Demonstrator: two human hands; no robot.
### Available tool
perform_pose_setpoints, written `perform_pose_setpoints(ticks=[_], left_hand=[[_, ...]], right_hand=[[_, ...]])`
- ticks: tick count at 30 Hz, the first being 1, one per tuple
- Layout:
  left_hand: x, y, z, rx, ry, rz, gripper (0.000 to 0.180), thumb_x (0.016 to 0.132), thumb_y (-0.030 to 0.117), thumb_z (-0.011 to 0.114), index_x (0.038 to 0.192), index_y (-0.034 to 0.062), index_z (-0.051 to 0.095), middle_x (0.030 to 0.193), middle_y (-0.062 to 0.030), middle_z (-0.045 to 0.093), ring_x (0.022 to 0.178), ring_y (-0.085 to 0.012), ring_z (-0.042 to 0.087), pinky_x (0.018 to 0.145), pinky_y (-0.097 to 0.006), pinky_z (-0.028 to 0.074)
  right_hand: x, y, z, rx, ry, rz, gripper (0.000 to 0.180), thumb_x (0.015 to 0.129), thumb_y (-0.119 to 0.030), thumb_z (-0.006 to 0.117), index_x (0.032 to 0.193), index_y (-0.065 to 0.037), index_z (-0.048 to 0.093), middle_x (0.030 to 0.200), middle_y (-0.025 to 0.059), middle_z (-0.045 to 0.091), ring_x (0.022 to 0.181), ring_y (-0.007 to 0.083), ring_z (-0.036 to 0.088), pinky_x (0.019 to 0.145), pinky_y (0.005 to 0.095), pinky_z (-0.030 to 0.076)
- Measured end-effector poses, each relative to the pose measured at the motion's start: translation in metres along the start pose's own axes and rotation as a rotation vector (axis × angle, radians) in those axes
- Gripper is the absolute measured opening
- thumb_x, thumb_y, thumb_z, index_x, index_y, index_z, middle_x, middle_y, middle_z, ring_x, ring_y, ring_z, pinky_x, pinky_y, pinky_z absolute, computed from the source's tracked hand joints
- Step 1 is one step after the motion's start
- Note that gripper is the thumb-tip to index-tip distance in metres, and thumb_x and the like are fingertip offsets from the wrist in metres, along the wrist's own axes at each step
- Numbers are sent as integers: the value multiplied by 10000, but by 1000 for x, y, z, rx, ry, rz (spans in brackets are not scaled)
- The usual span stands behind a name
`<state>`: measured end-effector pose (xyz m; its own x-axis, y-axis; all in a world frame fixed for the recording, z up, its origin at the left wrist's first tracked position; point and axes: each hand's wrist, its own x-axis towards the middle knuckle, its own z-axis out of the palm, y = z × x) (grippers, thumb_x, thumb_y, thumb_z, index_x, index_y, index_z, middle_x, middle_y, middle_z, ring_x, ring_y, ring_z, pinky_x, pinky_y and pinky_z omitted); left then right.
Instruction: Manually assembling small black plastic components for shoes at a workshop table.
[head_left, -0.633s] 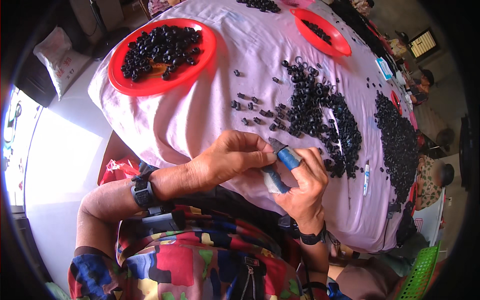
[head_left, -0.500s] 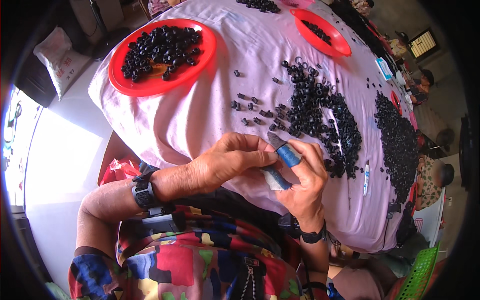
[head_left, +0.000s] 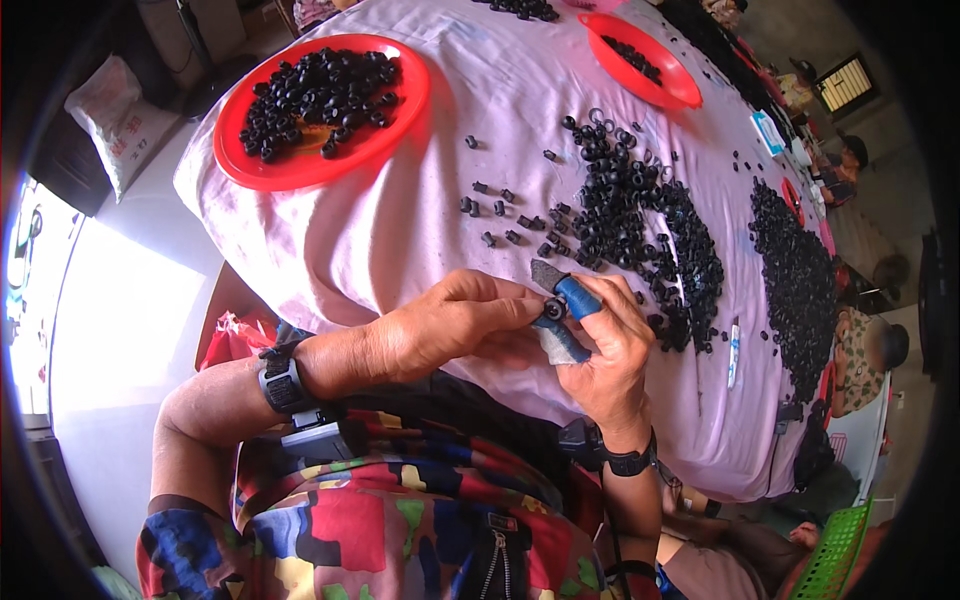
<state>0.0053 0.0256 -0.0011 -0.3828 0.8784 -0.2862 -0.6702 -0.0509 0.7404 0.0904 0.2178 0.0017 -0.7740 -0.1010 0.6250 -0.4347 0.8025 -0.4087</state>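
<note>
Between my two hands, in front of my body, is a small black ring-shaped part point(head_left: 555, 309) with a hole through its middle. My left hand point(head_left: 478, 318) is closed, its thumb and fingertips pinching the part from the left. Closed on its other side is my right hand point(head_left: 612, 340), with blue wrapping on the thumb and index finger. A dark grey pointed piece point(head_left: 547, 274) juts from the wrapped index finger; its kind is unclear. Just beyond my hands lies a heap of similar black parts point(head_left: 615, 215), several scattered loose at its left.
A pink cloth point(head_left: 440, 200) covers the table. At the far left stands a red basin point(head_left: 240, 170) of black parts, and a red bowl point(head_left: 680, 90) sits farther back. A larger black heap point(head_left: 790, 290) and a pen point(head_left: 734, 355) lie right. Other people sit along the right side.
My hands have shifted slightly, and the right one has turned. The black ring-shaped part now shows between the fingertips, where it was hidden before.
</note>
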Motion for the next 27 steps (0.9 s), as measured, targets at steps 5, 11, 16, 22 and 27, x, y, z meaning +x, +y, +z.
perform_pose_setpoints(ticks=[5, 11, 16, 22, 27], left_hand=[[-3, 1, -1, 204, 37, 9, 344, 1053, 245, 598, 1221, -47, 665, 1091, -100, 724, 980, -164, 709, 930, -320, 574], [-3, -3, 1, 203, 69, 36, 299, 1042, 244, 624, 1107, -33, 714, 1011, -67, 733, 919, -128, 706, 878, -293, 580], [-1, -6, 0, 254, 65, 68, 291, 1041, 244, 627, 1060, -29, 724, 983, -45, 725, 889, -112, 694, 859, -289, 576], [0, 3, -2, 358, 71, 187, 351, 1001, 277, 698, 1204, -7, 659, 972, -18, 697, 875, -75, 635, 778, -267, 530], [0, 7, 0, 909, -49, 695, 705, 913, 224, 782, 1509, 35, 457, 1335, -142, 608, 1235, -260, 578, 1074, -381, 440]], right_hand=[[-1, 0, -3, 52, -67, 4, 429, 715, 41, 772, 1131, 36, 666, 982, 157, 699, 858, 340, 664, 740, 406, 554], [2, 1, -2, 73, -95, -37, 400, 705, 48, 768, 1092, 43, 667, 960, 148, 705, 830, 336, 659, 719, 395, 553], [2, 1, -2, 6, -48, -103, 354, 751, 12, 782, 1087, 34, 672, 912, 160, 695, 782, 340, 658, 689, 397, 546], [8, -1, -12, -13, 1, -72, 297, 769, -16, 772, 1049, 36, 686, 928, 155, 695, 796, 335, 658, 702, 399, 543], [8, -8, -18, 12, -26, -95, 239, 786, -77, 774, 987, 27, 699, 898, 127, 691, 777, 313, 652, 686, 377, 536]])
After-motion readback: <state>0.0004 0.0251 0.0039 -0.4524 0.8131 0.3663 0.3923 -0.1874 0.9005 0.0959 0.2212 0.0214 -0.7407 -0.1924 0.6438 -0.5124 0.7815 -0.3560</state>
